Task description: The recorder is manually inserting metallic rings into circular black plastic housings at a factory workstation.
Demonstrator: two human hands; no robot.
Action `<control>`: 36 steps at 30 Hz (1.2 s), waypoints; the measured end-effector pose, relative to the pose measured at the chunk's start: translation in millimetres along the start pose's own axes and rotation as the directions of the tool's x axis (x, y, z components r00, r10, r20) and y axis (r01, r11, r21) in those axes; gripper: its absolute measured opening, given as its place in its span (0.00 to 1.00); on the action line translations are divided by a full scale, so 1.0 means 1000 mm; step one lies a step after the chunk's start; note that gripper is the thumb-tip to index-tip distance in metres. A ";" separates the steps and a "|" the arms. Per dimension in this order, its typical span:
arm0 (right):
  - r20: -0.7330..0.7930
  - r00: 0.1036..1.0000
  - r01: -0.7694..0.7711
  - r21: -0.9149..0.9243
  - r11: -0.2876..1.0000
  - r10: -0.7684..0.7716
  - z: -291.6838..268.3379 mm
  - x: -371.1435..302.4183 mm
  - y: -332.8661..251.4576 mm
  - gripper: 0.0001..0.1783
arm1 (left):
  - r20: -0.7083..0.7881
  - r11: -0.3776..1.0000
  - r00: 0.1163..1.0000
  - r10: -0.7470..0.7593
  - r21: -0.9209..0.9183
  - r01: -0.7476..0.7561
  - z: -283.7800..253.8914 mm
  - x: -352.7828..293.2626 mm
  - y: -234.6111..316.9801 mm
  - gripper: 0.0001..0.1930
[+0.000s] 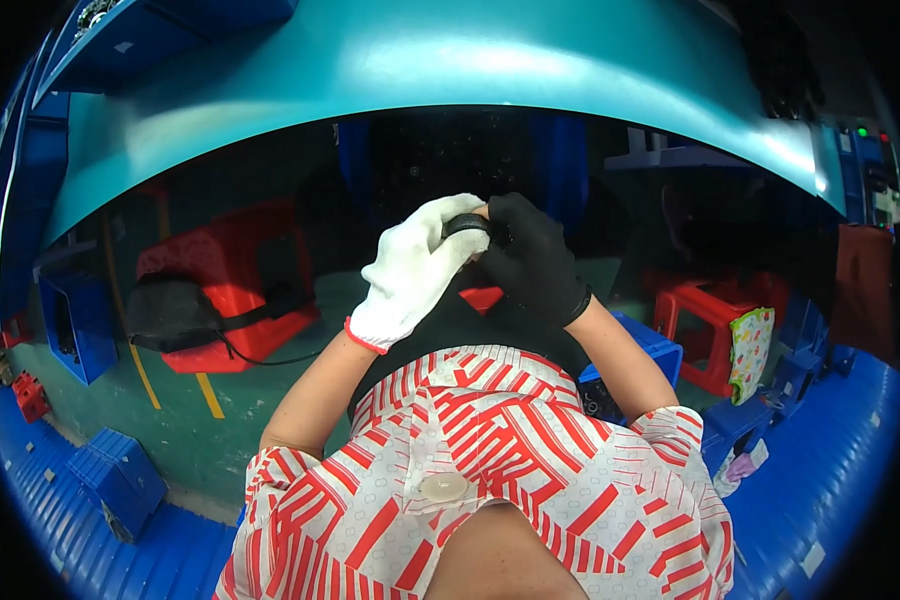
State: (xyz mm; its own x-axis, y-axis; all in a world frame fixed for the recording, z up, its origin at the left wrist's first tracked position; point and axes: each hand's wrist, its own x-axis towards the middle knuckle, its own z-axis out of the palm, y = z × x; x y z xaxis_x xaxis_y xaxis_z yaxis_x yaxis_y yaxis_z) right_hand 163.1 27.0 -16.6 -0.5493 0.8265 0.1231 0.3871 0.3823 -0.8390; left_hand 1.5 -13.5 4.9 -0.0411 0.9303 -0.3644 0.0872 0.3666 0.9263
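Matt knitted-cloth white glove (410, 268), matt cloth black glove (535, 262), smooth glossy teal tabletop (470, 65), smooth plastic red stool (198, 255), cloth shirt (555, 450).

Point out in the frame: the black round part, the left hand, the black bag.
Black round part (467, 223): head view, middle of its exposed side.
Left hand (417, 264): head view, back of the hand.
Black bag (174, 315): head view, middle of its body.

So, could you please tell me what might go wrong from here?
The small black part in the white-gloved left grip might slip and drop, as it seems held short of the teal tabletop rather than over it. The thin cable trailing from the black bag could perhaps snag during a turn.
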 end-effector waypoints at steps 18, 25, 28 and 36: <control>0.150 0.981 -0.112 -0.080 0.991 0.123 -0.012 0.005 -0.001 0.16 | -0.091 0.987 0.987 0.134 0.099 -0.125 0.001 0.001 -0.022 0.17; 0.105 0.994 -0.028 -0.124 0.992 0.041 -0.008 0.007 -0.012 0.16 | -0.011 0.960 0.996 -0.094 -0.265 0.087 0.001 0.004 -0.008 0.18; 0.129 0.990 -0.025 -0.196 0.980 0.051 -0.008 0.008 -0.007 0.15 | 0.005 0.963 0.998 -0.069 -0.260 0.068 0.002 0.001 -0.007 0.17; 0.226 0.974 0.107 -0.444 0.890 -0.004 -0.008 0.007 -0.003 0.17 | 0.060 0.981 0.982 -0.177 -0.072 0.181 -0.001 0.011 -0.007 0.19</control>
State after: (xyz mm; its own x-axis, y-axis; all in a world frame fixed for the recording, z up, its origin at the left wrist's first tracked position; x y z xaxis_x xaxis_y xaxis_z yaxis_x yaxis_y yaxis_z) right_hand 163.3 34.9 -8.7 -0.7042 0.7100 0.0038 0.6143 0.6120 -0.4981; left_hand -0.3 -6.1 -5.8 0.0041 0.8496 -0.5274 0.0066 0.5274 0.8496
